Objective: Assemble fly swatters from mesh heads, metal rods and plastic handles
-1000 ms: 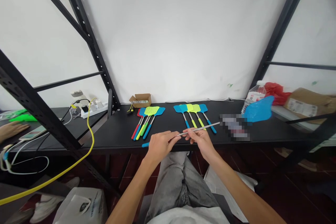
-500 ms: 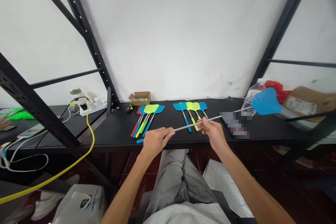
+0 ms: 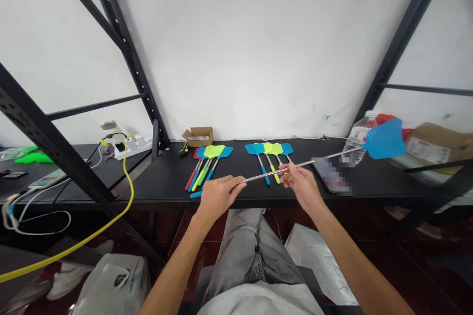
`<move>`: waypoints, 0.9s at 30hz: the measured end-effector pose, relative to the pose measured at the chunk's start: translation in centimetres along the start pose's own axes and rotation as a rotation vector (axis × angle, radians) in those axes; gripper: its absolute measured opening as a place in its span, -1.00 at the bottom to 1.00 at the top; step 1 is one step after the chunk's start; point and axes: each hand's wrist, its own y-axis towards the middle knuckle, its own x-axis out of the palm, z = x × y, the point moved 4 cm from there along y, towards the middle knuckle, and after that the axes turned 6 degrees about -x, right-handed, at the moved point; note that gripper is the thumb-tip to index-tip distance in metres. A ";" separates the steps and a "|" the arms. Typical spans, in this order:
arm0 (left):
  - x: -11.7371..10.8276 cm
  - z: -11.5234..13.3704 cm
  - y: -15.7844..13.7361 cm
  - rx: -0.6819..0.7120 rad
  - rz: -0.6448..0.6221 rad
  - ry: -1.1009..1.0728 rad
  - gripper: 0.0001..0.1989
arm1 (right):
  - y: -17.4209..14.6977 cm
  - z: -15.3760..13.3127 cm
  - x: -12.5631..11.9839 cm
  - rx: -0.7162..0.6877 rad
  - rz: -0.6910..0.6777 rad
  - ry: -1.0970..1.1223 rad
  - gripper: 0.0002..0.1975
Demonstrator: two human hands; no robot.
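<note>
A blue fly swatter (image 3: 386,140) with a long metal telescopic rod is stretched across in front of me, its head up at the right. My left hand (image 3: 220,196) is wrapped round the handle end, with the blue grip's tip showing past it. My right hand (image 3: 301,184) pinches the rod midway between thumb and fingers. Behind my left hand lies a fanned row of short fly swatters (image 3: 213,151) with red, blue and green grips. Another fanned row of fly swatters (image 3: 269,148), blue and yellow-green, lies behind the rod.
The black table (image 3: 162,172) runs along a white wall. A small open cardboard box (image 3: 199,136) stands at the back. On the right are a blurred-out flat object (image 3: 334,177), a plastic bottle (image 3: 357,138) and a carton (image 3: 432,142). A yellow cable (image 3: 129,177) hangs at left.
The blue swatter head has moved farther right and slightly up, with more of the rod visible between it and my right hand. Both hands keep their hold.
</note>
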 end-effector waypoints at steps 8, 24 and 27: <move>0.3 1.2 -0.1 0.058 -0.003 -0.023 -0.67 | -2.0 1.9 3.9 0.069 -0.236 -0.050 -0.63; 0.5 -2.9 0.0 0.023 -0.019 -0.064 -0.64 | 1.0 -0.1 -1.6 0.036 0.018 -0.054 -0.66; 0.3 -3.3 0.0 0.012 -0.014 -0.035 -0.64 | 1.3 -0.1 -2.2 0.051 0.003 -0.037 -0.66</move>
